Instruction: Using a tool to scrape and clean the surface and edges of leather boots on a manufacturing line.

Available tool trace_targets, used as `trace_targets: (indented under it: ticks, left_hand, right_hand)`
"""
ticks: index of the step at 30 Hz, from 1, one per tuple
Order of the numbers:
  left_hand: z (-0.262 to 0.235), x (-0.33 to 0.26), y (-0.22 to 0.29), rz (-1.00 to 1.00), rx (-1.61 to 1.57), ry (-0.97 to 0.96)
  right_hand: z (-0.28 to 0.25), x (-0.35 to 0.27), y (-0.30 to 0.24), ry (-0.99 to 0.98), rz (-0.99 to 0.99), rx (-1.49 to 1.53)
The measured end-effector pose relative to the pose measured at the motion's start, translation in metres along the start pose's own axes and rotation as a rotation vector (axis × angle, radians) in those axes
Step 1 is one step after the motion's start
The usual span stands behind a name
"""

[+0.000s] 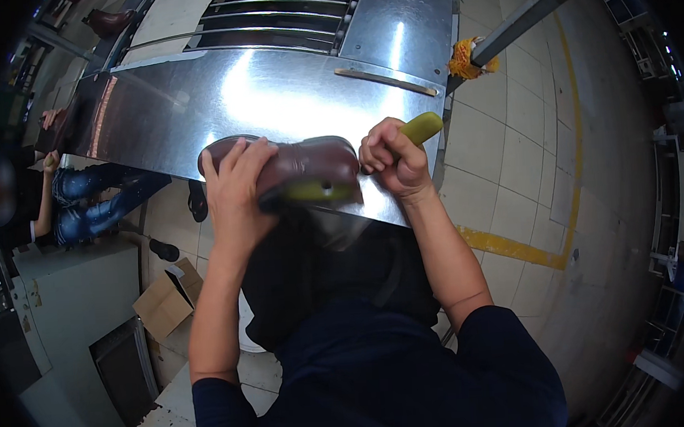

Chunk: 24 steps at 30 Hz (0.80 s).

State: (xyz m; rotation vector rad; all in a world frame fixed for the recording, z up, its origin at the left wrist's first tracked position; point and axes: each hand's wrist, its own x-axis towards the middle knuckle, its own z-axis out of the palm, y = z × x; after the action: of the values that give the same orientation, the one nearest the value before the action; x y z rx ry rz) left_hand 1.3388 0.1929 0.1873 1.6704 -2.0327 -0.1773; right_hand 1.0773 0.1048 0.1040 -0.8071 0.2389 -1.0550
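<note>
A dark brown leather shoe (303, 161) lies on its side at the near edge of the metal table (168, 107). A yellow-green shoe last (323, 189) with a round hole shows in its opening. My left hand (232, 173) is closed round the shoe's left end, fingers over the top. At the shoe's right end, my right hand (396, 158) is wrapped round a tool with a thick green handle (422, 128). The handle sticks out to the right of my fist. The tool's working end is hidden, and I cannot tell whether it touches the leather.
Behind the table top runs a roller conveyor (273, 16). A metal post (534, 13) with yellow wrapping rises at the right corner. A co-worker in jeans (92, 207) sits at the left. A cardboard box (166, 301) stands on the tiled floor near a grey cabinet (79, 303).
</note>
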Motion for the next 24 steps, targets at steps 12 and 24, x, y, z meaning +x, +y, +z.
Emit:
trace_targets:
  ticks: [12,24]
  left_hand:
    - [0.048,0.034,-0.02,-0.488,-0.295,0.379]
    - [0.102,-0.003,-0.04,-0.646,-1.649,0.484]
  right_hand:
    - [0.009,-0.005,-0.011,0.49,-0.116,-0.392]
    - [0.05,0.084,0.042,0.378,-0.203,-0.425]
